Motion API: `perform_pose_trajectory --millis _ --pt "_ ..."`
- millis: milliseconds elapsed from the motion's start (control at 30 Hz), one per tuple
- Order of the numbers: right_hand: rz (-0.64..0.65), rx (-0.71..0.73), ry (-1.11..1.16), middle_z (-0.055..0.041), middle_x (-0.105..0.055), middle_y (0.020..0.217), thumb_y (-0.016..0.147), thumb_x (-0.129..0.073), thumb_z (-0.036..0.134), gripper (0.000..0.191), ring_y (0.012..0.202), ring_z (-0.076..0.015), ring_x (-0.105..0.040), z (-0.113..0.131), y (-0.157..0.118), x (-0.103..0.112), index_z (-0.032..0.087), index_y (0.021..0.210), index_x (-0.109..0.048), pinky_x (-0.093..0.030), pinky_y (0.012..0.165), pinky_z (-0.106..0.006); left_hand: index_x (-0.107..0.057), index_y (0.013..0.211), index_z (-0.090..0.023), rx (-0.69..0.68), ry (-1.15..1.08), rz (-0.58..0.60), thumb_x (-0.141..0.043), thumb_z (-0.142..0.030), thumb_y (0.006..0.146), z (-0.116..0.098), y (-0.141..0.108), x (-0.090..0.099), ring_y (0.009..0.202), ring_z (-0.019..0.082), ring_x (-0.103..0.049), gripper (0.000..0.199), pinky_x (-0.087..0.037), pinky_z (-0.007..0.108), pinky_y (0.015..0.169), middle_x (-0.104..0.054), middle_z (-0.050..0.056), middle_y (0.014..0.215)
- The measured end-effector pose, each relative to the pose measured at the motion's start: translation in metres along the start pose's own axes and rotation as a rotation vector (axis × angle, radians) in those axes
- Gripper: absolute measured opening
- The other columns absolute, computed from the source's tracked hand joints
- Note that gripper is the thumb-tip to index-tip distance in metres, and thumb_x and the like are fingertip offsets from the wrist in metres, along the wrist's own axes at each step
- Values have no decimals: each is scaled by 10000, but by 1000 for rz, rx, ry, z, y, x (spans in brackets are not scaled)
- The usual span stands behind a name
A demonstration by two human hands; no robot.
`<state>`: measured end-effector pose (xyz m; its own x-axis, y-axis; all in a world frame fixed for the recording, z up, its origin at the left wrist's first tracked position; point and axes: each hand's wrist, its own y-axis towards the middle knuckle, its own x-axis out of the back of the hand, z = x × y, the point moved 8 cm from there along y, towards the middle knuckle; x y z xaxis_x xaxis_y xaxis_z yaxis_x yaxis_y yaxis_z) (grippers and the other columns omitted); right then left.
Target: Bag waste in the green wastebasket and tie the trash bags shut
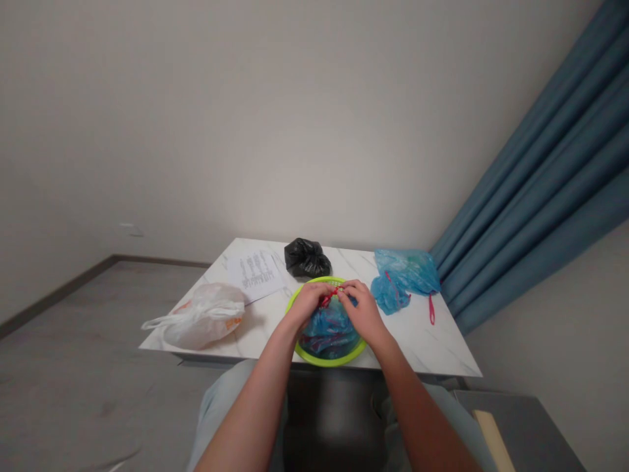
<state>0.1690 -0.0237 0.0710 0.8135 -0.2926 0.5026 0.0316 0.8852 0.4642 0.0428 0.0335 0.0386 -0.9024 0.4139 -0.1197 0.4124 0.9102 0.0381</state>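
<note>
A green basket stands at the front edge of the white marbled table. Inside it lies a blue plastic bag, its red drawstring bunched at the top. My left hand is closed on the red drawstring from the left. From the right, my right hand pinches the same drawstring, fingertips close to those of my left hand. The bag's lower part rests within the basket, partly hidden by my hands.
A white plastic bag and a printed sheet lie at the left. Behind the basket is a black bag. Blue bags with red ties lie at the right, near a blue curtain.
</note>
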Motion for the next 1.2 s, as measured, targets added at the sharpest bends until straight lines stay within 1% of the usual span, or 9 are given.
perform_pose_trajectory --millis 233,300,433,533,633,767,933,1067,1200 --pt "-27 -48 84 -58 -632 951 895 -554 307 198 963 -196 -573 -6 0 -4 215 741 -638 -427 921 -337 -734 686 -121 70 -47 19 -582 -214 628 8 1 0 552 110 -437 188 -319 242 525 -608 31 624" --pt "-166 -117 103 -64 -638 928 874 -533 292 216 935 -197 -577 -19 0 15 209 700 -629 -428 908 -336 -724 686 -112 61 -123 -151 -583 -217 610 10 4 24 523 98 -416 192 -297 232 507 -552 9 562" --pt "-626 -384 27 -60 -625 769 828 -511 326 269 858 -214 -556 -63 -17 80 206 594 -570 -416 878 -361 -701 727 -103 -45 -303 -696 -557 -208 559 6 -6 95 477 63 -373 245 -267 196 490 -439 -53 495" --pt "-729 -464 72 -51 -628 744 838 -512 397 310 821 -209 -555 -77 -23 101 187 628 -597 -417 837 -353 -699 761 -106 -155 -293 -713 -565 -198 561 -11 -9 108 501 66 -428 258 -324 194 512 -508 -39 539" --pt "-703 -363 96 -44 -632 810 850 -516 416 304 827 -187 -552 -57 -18 98 172 711 -631 -418 816 -321 -705 812 -125 -238 -173 -644 -589 -217 631 -29 -12 94 594 102 -546 234 -429 220 601 -618 -3 649" --pt "-587 -278 273 -9 -594 766 838 -576 397 255 776 -159 -534 -24 -9 68 179 710 -611 -418 757 -278 -683 886 -155 -345 -25 -548 -606 -215 717 -51 -18 61 755 143 -639 195 -496 255 724 -689 24 794" --pt "-326 -297 737 -1 -616 755 856 -604 367 206 739 -147 -555 0 -4 22 183 767 -633 -435 733 -268 -658 997 -171 -336 91 -307 -612 -269 833 -72 -25 14 598 98 -578 197 -469 218 576 -679 19 839" --pt "-155 -136 688 -15 -628 872 888 -578 314 153 884 -162 -585 33 -2 17 196 812 -638 -451 846 -282 -681 1003 -194 -379 353 -146 -591 -278 890 -94 -37 -18 675 116 -614 167 -478 219 619 -695 22 881" --pt "-50 -129 657 -19 -650 1028 868 -624 291 165 991 -172 -611 42 -5 11 235 1022 -599 -464 931 -307 -689 968 -202 -448 467 -118 -572 -250 915 -112 -48 -30 800 142 -651 137 -502 248 741 -712 27 938"
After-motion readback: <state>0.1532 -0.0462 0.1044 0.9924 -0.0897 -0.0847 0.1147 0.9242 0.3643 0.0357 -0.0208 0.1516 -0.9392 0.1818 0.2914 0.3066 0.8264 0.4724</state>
